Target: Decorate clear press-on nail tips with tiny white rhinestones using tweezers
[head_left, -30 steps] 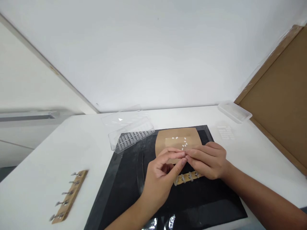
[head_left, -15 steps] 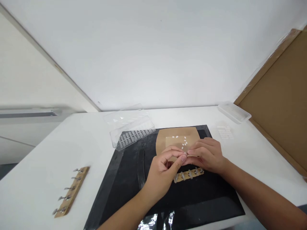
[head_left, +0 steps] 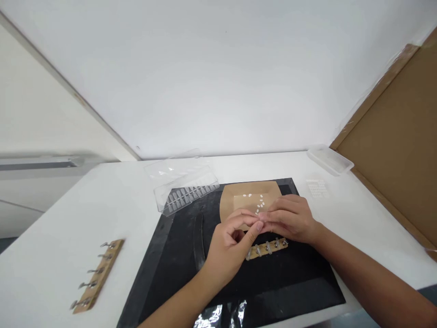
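Two bare hands meet above a black mat [head_left: 273, 284]. Left hand [head_left: 227, 248]: curled, thumb and forefinger pinching toward the other hand. Right hand [head_left: 290, 219]: fingers closed and reaching forward, tips pressed against those of the left hand. Anything held between the fingertips is hidden or too small to tell, though so fine a pinch suggests something tiny.

Directly beyond the hands, one kraft paper sheet [head_left: 235, 202] lies on the mat, carrying about a dozen small white nail-shaped pieces [head_left: 258, 202] in a loose scatter, probably placed there because they show up well against the brown. One wooden clip strip [head_left: 268, 249], with its metal clips in a row, lies on the mat just below the hands, within easy reach. A second wooden clip strip [head_left: 97, 275] rests apart on the white table [head_left: 44, 269], left of the mat.

Also present: one clear plastic box of false nails [head_left: 186, 190] at the mat's far left corner, one clear lid [head_left: 170, 169] behind it, one curved black strip [head_left: 198, 237], one clear plastic tray [head_left: 329, 159] and one sheet of small white stickers [head_left: 317, 187]. No brand, label or writing can be read.
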Motion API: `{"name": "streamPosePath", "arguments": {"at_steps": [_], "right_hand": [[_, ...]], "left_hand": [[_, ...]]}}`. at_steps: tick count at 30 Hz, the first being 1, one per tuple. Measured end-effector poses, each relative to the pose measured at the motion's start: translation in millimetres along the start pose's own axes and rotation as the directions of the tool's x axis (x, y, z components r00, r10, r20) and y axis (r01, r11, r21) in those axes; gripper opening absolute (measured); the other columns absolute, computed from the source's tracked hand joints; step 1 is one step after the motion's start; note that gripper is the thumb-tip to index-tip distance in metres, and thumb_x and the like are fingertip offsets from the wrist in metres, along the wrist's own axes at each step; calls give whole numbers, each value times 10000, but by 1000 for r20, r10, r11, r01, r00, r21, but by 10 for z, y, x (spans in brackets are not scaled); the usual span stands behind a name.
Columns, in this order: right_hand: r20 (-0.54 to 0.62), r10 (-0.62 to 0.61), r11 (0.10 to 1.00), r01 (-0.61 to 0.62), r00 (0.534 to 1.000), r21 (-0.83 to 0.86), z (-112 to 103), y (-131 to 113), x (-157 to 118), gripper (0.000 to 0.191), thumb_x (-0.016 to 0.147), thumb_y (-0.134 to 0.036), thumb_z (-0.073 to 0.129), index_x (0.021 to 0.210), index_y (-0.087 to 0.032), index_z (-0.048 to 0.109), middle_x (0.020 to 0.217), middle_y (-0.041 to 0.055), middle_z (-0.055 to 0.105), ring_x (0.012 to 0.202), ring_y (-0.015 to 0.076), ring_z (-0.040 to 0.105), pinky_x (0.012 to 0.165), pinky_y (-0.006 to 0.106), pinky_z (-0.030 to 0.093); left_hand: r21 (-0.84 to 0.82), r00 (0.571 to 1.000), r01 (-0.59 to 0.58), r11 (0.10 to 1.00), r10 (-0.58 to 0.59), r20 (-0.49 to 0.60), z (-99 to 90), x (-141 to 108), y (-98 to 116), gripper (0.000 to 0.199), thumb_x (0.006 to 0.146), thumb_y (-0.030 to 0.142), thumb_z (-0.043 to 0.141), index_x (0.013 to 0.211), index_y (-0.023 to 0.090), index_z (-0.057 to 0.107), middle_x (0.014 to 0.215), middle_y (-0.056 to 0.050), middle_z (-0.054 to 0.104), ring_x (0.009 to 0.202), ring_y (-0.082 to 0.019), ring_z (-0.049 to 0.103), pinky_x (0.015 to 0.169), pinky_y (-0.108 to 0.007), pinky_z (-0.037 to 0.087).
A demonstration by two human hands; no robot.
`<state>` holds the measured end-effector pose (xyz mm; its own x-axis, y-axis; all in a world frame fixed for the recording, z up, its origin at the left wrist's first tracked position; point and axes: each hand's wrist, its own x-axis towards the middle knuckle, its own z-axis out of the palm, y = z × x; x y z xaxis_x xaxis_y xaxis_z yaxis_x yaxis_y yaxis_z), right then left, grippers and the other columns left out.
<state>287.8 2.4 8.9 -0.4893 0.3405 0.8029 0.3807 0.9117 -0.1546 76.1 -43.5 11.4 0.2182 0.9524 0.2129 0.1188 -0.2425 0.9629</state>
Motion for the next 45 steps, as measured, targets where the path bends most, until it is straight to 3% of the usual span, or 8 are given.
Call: {"name": "streamPosePath", "arguments": {"at_steps": [4,11,15,22,32,45], "right_hand": [[69,0,1000,0,998,-1,-168,60,-10,289,871,-410,864,1054,-236,724,811,-23,746,675,108,680,658,250,517],[207,84,987,-110,975,115,-380,80,-340,374,837,-527,857,1030,-233,730,667,-50,653,570,97,575,567,248,408],[295,142,950,-213,945,226,-440,4,-497,366,829,-487,875,1036,-221,734,652,-64,615,550,88,525,550,242,379],[423,260,841,-419,868,343,-461,52,-660,336,833,-464,873,1046,-227,767,682,-64,582,566,80,514,541,216,379],[520,298,766,-525,801,370,-396,100,-667,341,830,-464,873,1069,-234,794,722,-54,583,596,78,540,555,203,389],[524,306,777,-527,795,346,-377,129,-679,360,823,-484,874,1067,-230,795,723,-48,605,599,80,549,568,201,385]], "left_hand": [[206,988,-148,967,155,-21,-6,-18,-4,224,1010,326,627,899,205,780,960,-69,719,645,-124,578,488,-236,412],[360,900,-427,829,429,80,25,-33,21,105,956,160,657,967,213,747,954,-72,685,913,-209,649,809,-358,532],[378,853,-517,768,500,150,55,-40,21,109,926,117,675,972,206,718,943,-71,670,909,-212,633,804,-360,515],[373,820,-570,732,537,199,61,-40,-36,125,918,76,665,936,199,651,926,-63,656,872,-199,616,777,-350,503],[384,818,-574,723,535,214,65,-44,-8,145,911,48,652,913,187,614,912,-54,636,855,-185,584,776,-346,477],[376,807,-590,715,533,253,79,-82,-11,152,905,36,653,897,182,611,901,-57,639,850,-185,564,762,-341,468]]}}
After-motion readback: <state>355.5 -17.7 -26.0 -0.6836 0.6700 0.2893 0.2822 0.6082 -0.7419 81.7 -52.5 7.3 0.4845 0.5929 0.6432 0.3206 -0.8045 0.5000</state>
